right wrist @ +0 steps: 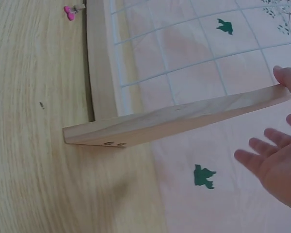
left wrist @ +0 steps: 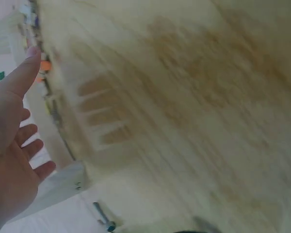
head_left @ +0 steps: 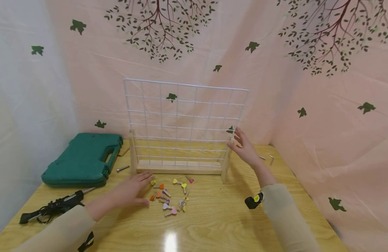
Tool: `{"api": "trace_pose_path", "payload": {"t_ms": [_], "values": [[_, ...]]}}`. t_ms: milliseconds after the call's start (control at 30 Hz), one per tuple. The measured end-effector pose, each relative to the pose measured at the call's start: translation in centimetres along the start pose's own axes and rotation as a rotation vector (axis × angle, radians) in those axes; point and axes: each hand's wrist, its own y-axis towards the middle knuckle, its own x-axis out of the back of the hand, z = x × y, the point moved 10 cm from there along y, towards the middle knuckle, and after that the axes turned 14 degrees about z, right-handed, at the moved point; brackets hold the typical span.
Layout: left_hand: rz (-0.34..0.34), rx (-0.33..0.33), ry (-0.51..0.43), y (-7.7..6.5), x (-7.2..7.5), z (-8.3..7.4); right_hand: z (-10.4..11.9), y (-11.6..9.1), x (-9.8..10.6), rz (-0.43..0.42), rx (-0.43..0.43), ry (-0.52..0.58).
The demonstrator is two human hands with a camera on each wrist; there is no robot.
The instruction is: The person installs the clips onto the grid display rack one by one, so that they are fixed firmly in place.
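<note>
A white wire grid panel stands upright in a wooden stand with a post at each side. My right hand is at the upper end of the right-hand post; in the right wrist view its thumb meets the post's tip while the other fingers spread loosely beyond. My left hand reaches over the table by the stand's left front corner, fingers extended and nothing held. Just right of it lie several small wooden clips with coloured hearts, among them a pink one and an orange one.
A green tool case sits at the back left, with a bolt beside it. In front of it lies a black tool with a pointed metal tip. An L-shaped key is right of the stand. Printed cloth hangs behind the table.
</note>
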Motion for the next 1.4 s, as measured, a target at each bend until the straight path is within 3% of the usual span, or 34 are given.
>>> {"api": "trace_pose_path", "payload": {"t_ms": [100, 300, 600, 933, 1100, 1267, 1400], "values": [[0.017, -0.038, -0.027, 0.6, -0.7, 0.2, 0.4, 0.1, -0.4, -0.01, 0.055, 0.061], [0.021, -0.097, -0.046, 1.8, -1.4, 0.4, 3.2, -0.5, -1.3, -0.024, 0.208, 0.041], [-0.065, -0.131, 0.004, 2.4, -1.0, 0.0, 3.5, -0.6, -1.7, -0.05, 0.254, 0.072], [-0.13, -0.109, 0.029, 2.5, 0.0, -0.1, 3.3, -0.8, -1.9, -0.047, 0.289, 0.077], [-0.178, -0.108, 0.061, 2.4, 0.5, 0.0, 2.8, -0.5, -2.1, -0.03, 0.28, 0.136], [-0.219, -0.077, -0.011, 2.3, 1.9, 0.8, 2.7, -0.4, -2.0, -0.038, 0.28, 0.156], [-0.219, 0.021, -0.123, 1.5, 4.0, 2.0, 2.8, -0.5, -1.9, -0.047, 0.295, 0.134]]}}
